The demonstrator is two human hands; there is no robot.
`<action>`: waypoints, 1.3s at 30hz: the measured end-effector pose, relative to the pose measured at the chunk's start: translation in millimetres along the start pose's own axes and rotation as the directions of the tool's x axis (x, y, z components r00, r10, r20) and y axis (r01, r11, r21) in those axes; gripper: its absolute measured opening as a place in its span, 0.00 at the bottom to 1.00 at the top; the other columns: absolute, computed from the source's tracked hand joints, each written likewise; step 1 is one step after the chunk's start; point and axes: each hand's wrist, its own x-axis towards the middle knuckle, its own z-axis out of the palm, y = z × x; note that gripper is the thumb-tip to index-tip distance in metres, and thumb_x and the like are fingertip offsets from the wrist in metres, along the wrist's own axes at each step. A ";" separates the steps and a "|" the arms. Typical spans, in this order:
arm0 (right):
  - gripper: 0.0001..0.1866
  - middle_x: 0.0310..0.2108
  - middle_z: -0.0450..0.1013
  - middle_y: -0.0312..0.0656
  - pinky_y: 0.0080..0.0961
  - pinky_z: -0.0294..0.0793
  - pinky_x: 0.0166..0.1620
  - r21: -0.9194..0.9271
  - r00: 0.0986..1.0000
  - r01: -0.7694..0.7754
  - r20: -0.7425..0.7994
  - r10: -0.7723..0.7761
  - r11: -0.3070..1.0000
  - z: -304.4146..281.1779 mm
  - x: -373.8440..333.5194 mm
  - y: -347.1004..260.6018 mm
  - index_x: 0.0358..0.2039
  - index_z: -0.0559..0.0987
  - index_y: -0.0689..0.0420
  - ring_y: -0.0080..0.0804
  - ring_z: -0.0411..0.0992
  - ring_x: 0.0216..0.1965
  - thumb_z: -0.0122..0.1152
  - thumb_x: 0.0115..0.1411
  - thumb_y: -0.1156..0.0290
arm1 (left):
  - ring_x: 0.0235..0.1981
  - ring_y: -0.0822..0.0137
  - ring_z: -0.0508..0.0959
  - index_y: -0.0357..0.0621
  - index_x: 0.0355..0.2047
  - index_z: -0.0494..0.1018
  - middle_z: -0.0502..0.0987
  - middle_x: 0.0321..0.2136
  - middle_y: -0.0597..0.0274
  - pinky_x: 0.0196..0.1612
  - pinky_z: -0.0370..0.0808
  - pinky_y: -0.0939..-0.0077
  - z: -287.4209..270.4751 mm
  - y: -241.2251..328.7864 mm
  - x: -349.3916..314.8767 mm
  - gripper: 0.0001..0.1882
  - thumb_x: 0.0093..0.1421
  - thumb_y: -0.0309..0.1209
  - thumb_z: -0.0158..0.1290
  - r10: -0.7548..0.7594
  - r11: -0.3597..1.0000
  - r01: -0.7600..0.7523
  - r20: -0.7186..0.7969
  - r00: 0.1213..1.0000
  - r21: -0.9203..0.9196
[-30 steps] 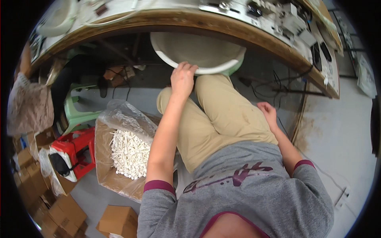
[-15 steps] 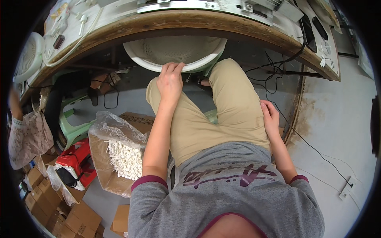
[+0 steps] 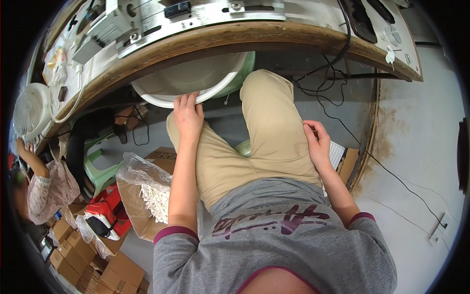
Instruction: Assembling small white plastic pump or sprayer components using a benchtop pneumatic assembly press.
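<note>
A white-rimmed perforated basket sits partly under the workbench, in front of my knees, with a pale green outer side showing at its right. My left hand is closed over its near rim, fingers lying across the edge and the back of the hand facing up. Beside my right thigh hangs my right hand, its fingers loosely bent and apart, touching the beige trousers. I see nothing held in it. The basket's far part is hidden by the bench.
Metal fixtures stand on the wooden-edged bench. At my left a plastic-lined carton holds many small white pieces. A person, a fan and stacked cartons are further left. Black cables hang at the right.
The view has turned, so the bench and basket appear further left. My left hand remains on the rim and my right hand by the thigh. More of the person at the left shows.
</note>
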 end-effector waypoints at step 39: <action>0.17 0.40 0.78 0.50 0.43 0.75 0.50 -0.248 0.572 0.580 0.802 -0.172 0.776 100.5 17.5 -20.7 0.41 0.79 0.61 0.48 0.76 0.46 0.59 0.60 0.60 | 0.45 0.49 0.72 0.41 0.43 0.79 0.78 0.38 0.54 0.51 0.70 0.58 28.9 66.8 12.8 0.15 0.56 0.31 0.62 0.157 0.977 -0.124 0.191 0.969 -0.172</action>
